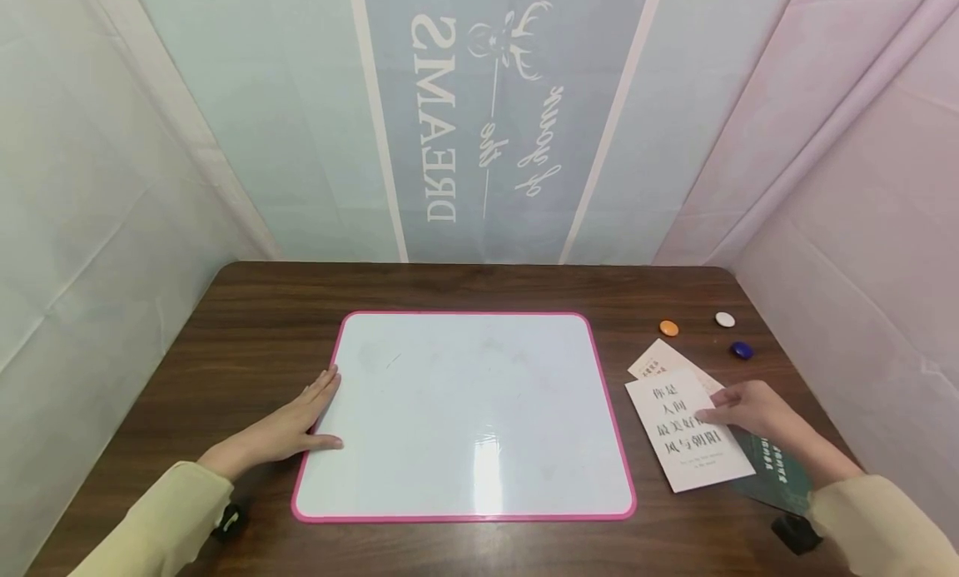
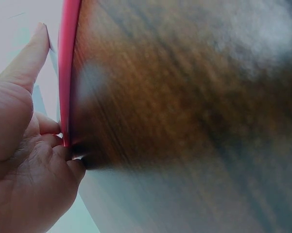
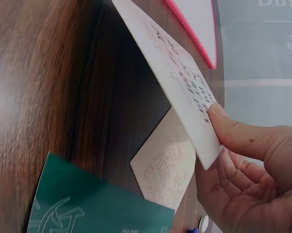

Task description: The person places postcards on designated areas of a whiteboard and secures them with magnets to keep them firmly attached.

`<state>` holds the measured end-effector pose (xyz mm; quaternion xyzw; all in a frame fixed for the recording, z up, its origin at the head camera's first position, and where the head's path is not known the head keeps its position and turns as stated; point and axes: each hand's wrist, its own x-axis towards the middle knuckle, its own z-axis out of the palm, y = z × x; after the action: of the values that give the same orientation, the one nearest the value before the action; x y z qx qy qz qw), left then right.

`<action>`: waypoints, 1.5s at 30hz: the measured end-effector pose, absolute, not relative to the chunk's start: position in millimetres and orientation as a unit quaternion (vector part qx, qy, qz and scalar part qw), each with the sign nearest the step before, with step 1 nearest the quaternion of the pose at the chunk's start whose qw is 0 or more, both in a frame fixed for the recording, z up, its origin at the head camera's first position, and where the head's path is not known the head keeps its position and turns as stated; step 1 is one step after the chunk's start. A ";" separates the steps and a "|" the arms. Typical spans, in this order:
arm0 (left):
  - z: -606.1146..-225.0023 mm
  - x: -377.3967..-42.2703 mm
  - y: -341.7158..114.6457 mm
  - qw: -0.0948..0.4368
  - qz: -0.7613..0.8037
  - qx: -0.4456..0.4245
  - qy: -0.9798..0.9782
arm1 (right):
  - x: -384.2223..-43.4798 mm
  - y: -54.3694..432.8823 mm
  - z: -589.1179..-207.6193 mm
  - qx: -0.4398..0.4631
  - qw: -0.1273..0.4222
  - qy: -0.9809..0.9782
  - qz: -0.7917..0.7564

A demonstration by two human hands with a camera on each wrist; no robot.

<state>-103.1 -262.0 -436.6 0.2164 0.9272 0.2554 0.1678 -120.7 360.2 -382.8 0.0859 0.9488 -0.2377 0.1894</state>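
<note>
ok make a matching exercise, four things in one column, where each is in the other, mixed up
1 white rectangular card with dark lettering
2 pink-edged rectangular whiteboard
3 round orange disc
4 dark green rectangular card

A beyond both cards
B pinched in the right hand
C partly hidden by the right forearm
D touched at its edge by the left hand

Pairs: 1-B, 2-D, 3-A, 4-C

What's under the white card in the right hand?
Under the white card, parts of a cream card and a green card show on the wooden table. In the head view, the white card and right hand hide other parts.
</note>
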 end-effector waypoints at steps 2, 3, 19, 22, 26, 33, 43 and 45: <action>-437.0 -103.4 -262.1 0.167 0.256 0.216 0.927 | -121.4 357.7 -382.0 0.087 0.186 0.949 -0.238; -437.3 -103.5 -262.2 0.166 0.256 0.216 0.928 | -121.9 356.6 -381.6 0.089 0.184 0.949 -0.239; -441.1 -102.3 -262.6 0.167 0.255 0.215 0.928 | -128.6 340.0 -379.6 0.088 0.168 0.946 -0.265; -441.4 -101.9 -262.8 0.166 0.256 0.217 0.927 | -129.9 335.4 -378.4 0.081 0.164 0.945 -0.270; -440.3 -101.2 -262.8 0.158 0.259 0.222 0.927 | -131.0 327.9 -377.9 0.074 0.158 0.942 -0.286; -438.9 -100.9 -261.9 0.156 0.259 0.222 0.927 | -134.0 316.7 -378.3 0.074 0.156 0.940 -0.294; -441.5 -101.1 -262.4 0.162 0.259 0.218 0.927 | -141.8 302.1 -375.7 0.073 0.160 0.929 -0.325; -441.2 -101.2 -262.4 0.163 0.259 0.219 0.926 | -143.1 299.2 -375.0 0.069 0.160 0.928 -0.330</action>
<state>-101.2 -262.4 -441.2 0.2189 0.9265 0.2593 0.1627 -143.1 299.2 -375.0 0.0685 0.9277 -0.3303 0.1599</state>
